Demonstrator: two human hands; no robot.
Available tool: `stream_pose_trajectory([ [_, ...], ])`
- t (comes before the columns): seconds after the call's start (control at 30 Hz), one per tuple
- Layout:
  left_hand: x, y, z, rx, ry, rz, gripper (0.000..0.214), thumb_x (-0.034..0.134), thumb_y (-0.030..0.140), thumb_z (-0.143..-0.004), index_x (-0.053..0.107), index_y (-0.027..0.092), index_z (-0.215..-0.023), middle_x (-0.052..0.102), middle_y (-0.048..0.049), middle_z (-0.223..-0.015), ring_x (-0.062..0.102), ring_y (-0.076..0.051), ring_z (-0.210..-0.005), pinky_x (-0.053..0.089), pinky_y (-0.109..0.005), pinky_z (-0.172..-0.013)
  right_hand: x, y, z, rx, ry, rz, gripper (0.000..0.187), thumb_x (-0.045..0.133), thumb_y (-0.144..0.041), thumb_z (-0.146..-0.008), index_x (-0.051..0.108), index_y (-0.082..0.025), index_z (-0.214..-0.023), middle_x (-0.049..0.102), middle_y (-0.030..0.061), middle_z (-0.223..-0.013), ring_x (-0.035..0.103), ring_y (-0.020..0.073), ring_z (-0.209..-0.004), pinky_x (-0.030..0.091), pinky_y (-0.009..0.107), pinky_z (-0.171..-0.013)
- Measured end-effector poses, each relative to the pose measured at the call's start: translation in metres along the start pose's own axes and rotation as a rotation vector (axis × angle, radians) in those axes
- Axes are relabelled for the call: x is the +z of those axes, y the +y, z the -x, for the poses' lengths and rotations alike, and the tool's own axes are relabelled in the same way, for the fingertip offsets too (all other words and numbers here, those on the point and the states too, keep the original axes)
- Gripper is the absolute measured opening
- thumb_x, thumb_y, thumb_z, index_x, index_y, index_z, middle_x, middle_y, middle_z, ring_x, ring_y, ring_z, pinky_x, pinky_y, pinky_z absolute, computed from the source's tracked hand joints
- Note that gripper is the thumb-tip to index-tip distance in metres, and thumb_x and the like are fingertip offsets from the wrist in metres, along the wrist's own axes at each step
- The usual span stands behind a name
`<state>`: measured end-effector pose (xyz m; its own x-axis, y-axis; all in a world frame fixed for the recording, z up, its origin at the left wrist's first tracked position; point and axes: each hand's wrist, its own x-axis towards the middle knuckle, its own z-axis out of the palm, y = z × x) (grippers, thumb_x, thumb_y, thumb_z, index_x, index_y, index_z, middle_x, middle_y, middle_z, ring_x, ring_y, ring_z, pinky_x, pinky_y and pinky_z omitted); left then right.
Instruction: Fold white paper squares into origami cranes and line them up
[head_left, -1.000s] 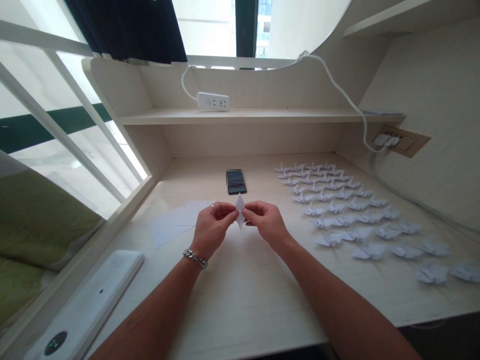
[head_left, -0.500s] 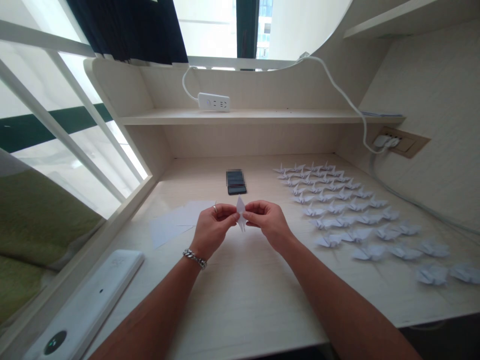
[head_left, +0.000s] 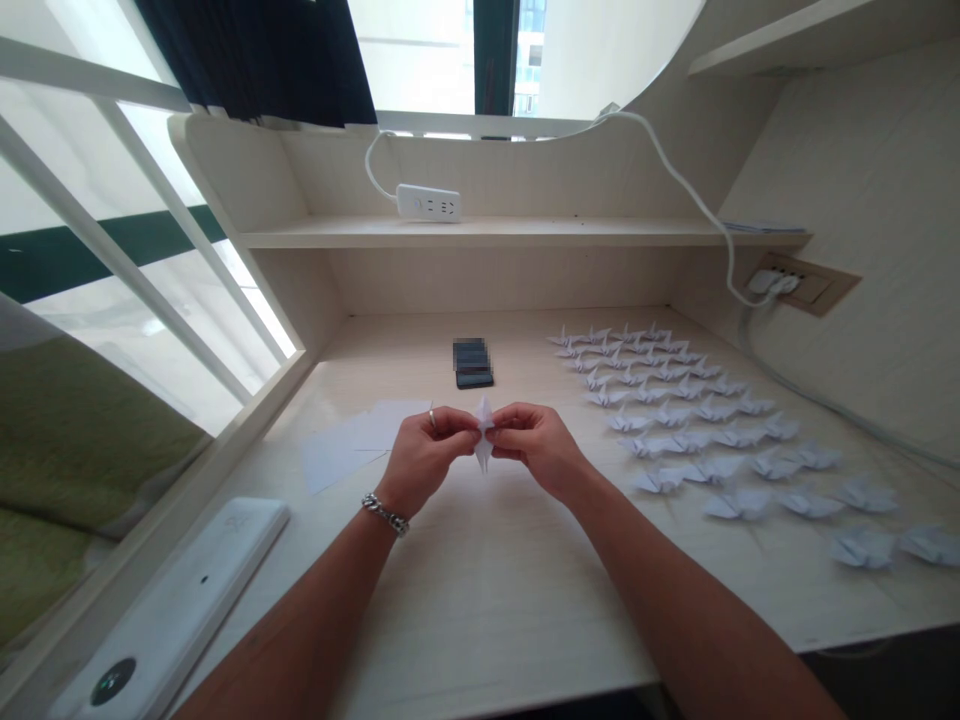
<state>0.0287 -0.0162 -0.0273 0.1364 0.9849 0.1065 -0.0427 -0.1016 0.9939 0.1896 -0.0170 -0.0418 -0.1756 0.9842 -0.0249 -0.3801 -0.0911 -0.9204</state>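
Note:
A small folded piece of white paper [head_left: 484, 435] is pinched between both my hands above the middle of the desk [head_left: 480, 590]. My left hand [head_left: 424, 455], with a ring and a chain bracelet, grips its left side with closed fingers. My right hand [head_left: 532, 445] grips its right side the same way. Flat white paper sheets [head_left: 349, 445] lie just left of my left hand. Several finished white paper cranes [head_left: 697, 430] stand in rows to the right.
A dark phone [head_left: 472, 364] lies beyond my hands. A white power strip [head_left: 427, 202] sits on the shelf, its cable running to a wall socket [head_left: 787, 282] at right. A white flat device [head_left: 165, 615] lies at the near left edge, beside a railing.
The paper's upper tip has been pressed lower between my fingers and the piece looks more compact. Both hands stay in nearly the same place.

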Motion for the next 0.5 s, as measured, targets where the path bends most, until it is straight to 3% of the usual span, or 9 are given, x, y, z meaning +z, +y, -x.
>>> stream_pose_trajectory([
  [0.23, 0.0004, 0.0009, -0.0003, 0.046, -0.019, -0.047, 0.003, 0.073, 0.016, -0.062, 0.073, 0.015, -0.066, 0.069, -0.0036, -0.065, 0.062, -0.014, -0.062, 0.049, -0.025, -0.062, 0.0001, -0.0048, 0.0014, 0.025, -0.018, 0.046, 0.015, 0.074, -0.028, -0.065, 0.073, -0.016, -0.074, 0.070, 0.0044, -0.071, 0.066, 0.0177, -0.070, 0.054, 0.031, -0.067],
  [0.37, -0.0003, 0.0005, -0.0005, 0.038, -0.027, -0.097, 0.006, 0.073, 0.017, -0.063, 0.074, 0.015, -0.069, 0.071, -0.0053, -0.068, 0.064, -0.016, -0.065, 0.051, -0.028, -0.065, 0.0025, -0.0053, 0.0014, 0.006, 0.073, 0.111, 0.016, 0.077, -0.024, -0.059, 0.071, -0.016, -0.071, 0.069, 0.0023, -0.067, 0.064, 0.0150, -0.064, 0.054, 0.031, -0.066],
  [0.5, -0.0001, -0.0003, -0.0011, -0.016, -0.013, 0.003, 0.014, 0.075, 0.021, -0.063, 0.075, 0.014, -0.075, 0.072, -0.0070, -0.073, 0.066, -0.019, -0.069, 0.053, -0.032, -0.070, 0.0022, -0.0011, 0.0000, -0.075, 0.066, 0.157, 0.017, 0.077, -0.023, -0.058, 0.070, -0.016, -0.072, 0.069, 0.0018, -0.067, 0.065, 0.0159, -0.064, 0.055, 0.033, -0.068],
])
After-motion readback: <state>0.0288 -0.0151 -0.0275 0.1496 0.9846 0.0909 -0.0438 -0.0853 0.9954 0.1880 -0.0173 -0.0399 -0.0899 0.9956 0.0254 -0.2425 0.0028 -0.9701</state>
